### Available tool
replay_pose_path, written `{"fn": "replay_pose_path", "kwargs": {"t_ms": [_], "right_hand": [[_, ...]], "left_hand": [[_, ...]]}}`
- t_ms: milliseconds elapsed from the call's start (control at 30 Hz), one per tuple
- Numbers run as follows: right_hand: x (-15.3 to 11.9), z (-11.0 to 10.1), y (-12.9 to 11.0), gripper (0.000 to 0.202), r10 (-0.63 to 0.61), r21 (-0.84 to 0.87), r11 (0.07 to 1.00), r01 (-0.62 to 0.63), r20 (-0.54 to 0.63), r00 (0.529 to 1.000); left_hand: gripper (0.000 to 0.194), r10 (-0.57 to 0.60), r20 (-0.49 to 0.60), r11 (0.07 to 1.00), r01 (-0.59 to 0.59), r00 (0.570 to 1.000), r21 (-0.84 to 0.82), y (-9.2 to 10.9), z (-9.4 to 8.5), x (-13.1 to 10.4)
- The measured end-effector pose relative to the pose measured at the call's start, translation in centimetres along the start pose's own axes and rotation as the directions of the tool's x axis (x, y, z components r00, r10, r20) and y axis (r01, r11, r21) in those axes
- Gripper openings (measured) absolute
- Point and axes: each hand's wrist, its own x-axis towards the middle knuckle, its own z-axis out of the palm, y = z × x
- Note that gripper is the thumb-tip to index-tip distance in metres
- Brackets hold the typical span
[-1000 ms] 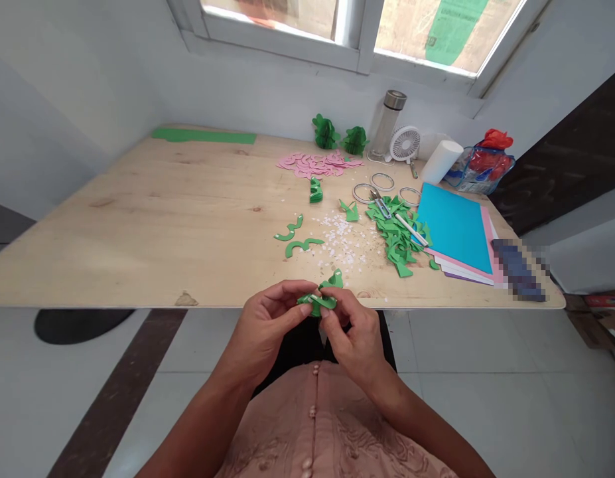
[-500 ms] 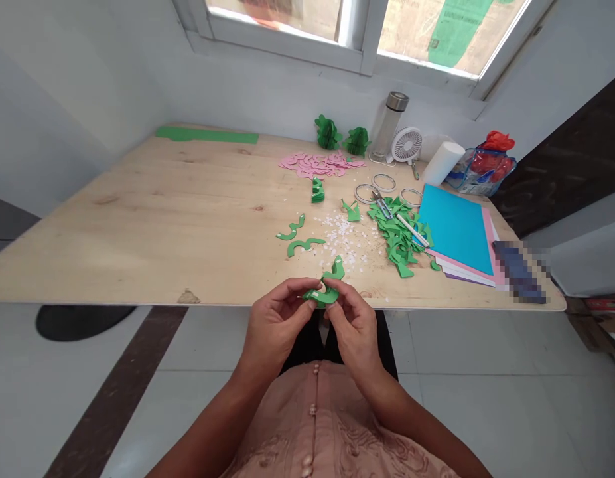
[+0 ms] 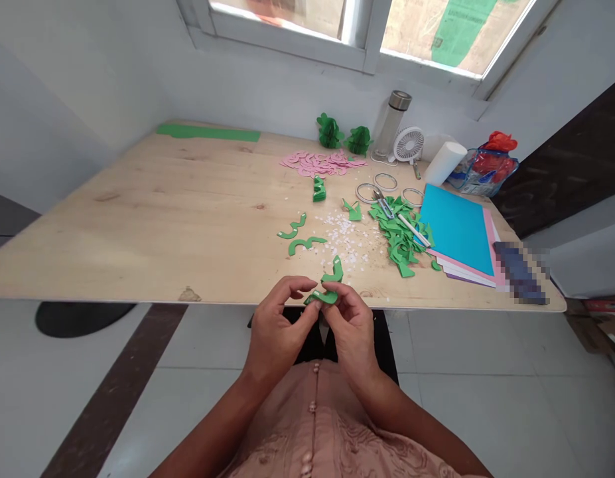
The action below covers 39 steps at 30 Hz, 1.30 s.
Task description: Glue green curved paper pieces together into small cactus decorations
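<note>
In the head view, my right hand [image 3: 351, 315] pinches a curved green paper cutout [image 3: 328, 297] at the table's front edge. My left hand [image 3: 282, 315] has its thumb against the left end of this cutout, while its index finger is lifted above it; the other fingertips are hidden. The cutout looks like several layers with a small white patch on top. Its upper end reaches out over the tabletop. Beyond my hands lie two wavy green paper strips [image 3: 307, 244] [image 3: 293, 227]. A small stack of green cutouts [image 3: 319, 189] sits farther back.
White paper bits [image 3: 344, 232] are scattered before my hands. Right of them are green scraps [image 3: 401, 242], a cutter [image 3: 384, 204], a white pen [image 3: 414, 231], tape rings [image 3: 385, 182] and coloured sheets [image 3: 456, 229]. Pink cutouts [image 3: 322, 163], a bottle [image 3: 391, 123] and a fan [image 3: 408, 144] are at the back.
My left index finger has lifted off the green cutout, leaving a gap above it. The pale curl seen between my fingertips no longer shows. My right hand keeps its pinch.
</note>
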Motion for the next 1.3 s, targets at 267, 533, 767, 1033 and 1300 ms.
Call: {"fn": "replay_pose_path", "kwargs": {"t_ms": [267, 533, 767, 1033, 1300], "right_hand": [[-0.1, -0.4, 0.4, 0.018, -0.007, -0.104, 0.995, 0.011, 0.032, 0.999], [-0.2, -0.4, -0.1, 0.017, -0.032, -0.1, 0.994, 0.035, 0.038, 0.999], [-0.3, -0.9, 0.2, 0.017, -0.119, -0.203, 0.972, 0.118, 0.01, 0.993], [-0.4, -1.2, 1.1, 0.015, -0.258, -0.252, 0.934, 0.254, 0.016, 0.966], [-0.4, -1.3, 1.1, 0.019, -0.385, -0.345, 0.855, 0.387, 0.078, 0.92]], "left_hand": [[0.009, 0.037, -0.002, 0.999, -0.037, 0.999, 0.028, 0.4, -0.7, 0.6], [0.008, 0.105, 0.036, 0.989, -0.108, 0.994, 0.096, 0.4, -1.0, 0.3], [0.005, 0.254, 0.087, 0.926, -0.269, 0.963, 0.267, 0.2, -1.4, -0.2], [0.016, 0.396, 0.231, 0.716, -0.457, 0.888, 0.528, -0.7, -1.2, -0.3], [0.017, 0.403, 0.183, 0.722, -0.435, 0.896, 0.538, -1.0, -1.2, -0.3]]}}
